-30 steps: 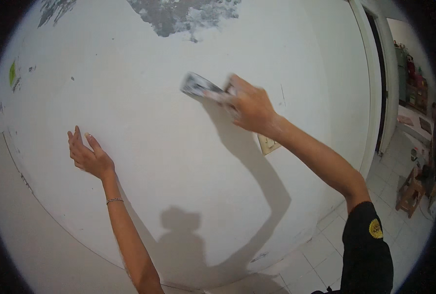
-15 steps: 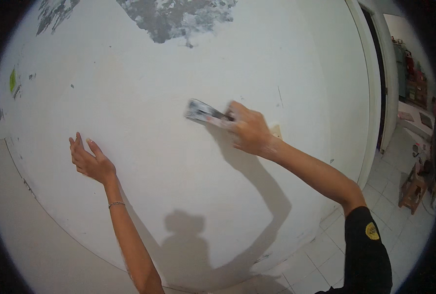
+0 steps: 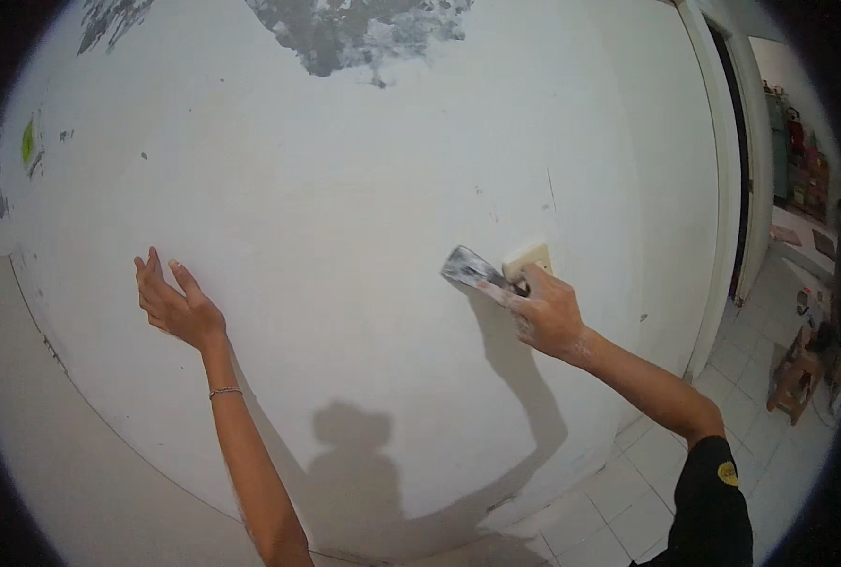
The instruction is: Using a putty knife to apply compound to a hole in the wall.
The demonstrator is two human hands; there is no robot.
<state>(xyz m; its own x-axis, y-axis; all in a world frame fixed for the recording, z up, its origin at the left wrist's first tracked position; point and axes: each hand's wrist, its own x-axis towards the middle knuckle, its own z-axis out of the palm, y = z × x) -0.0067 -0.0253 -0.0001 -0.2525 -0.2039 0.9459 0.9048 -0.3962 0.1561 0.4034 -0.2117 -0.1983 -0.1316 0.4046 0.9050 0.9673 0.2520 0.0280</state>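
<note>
Right hand (image 3: 550, 317) is gripping a putty knife (image 3: 471, 265), closing round its handle with a finger reaching along toward the blade; white residue is coating the skin down to the wrist. Blade is pointing up-left and lying on or very near the white wall (image 3: 345, 236); the view is not settling which.

Left hand (image 3: 182, 307) is holding nothing: fingers are spreading open in front of the wall, contact uncertain. A thin bracelet (image 3: 224, 391) is circling that wrist.

Change over the last half second: the knife is shifting right and lower, and is showing more sharply than in its earlier blur. It is now sitting just left of the cream switch plate (image 3: 532, 257), which is showing more fully above the knuckles. Left hand is keeping nearly the same place. Judgement: the stroke is slowing or turning, and the nearby plate edge is calling for tighter blade control.

Farther out: grey patches (image 3: 345, 33) are breaking the white surface at the top, and a green mark (image 3: 27, 144) is showing at far left. At right, a door frame (image 3: 723, 142) is bordering the wall, and a wooden stool (image 3: 797, 378) is standing on the tiled floor (image 3: 647, 472)
</note>
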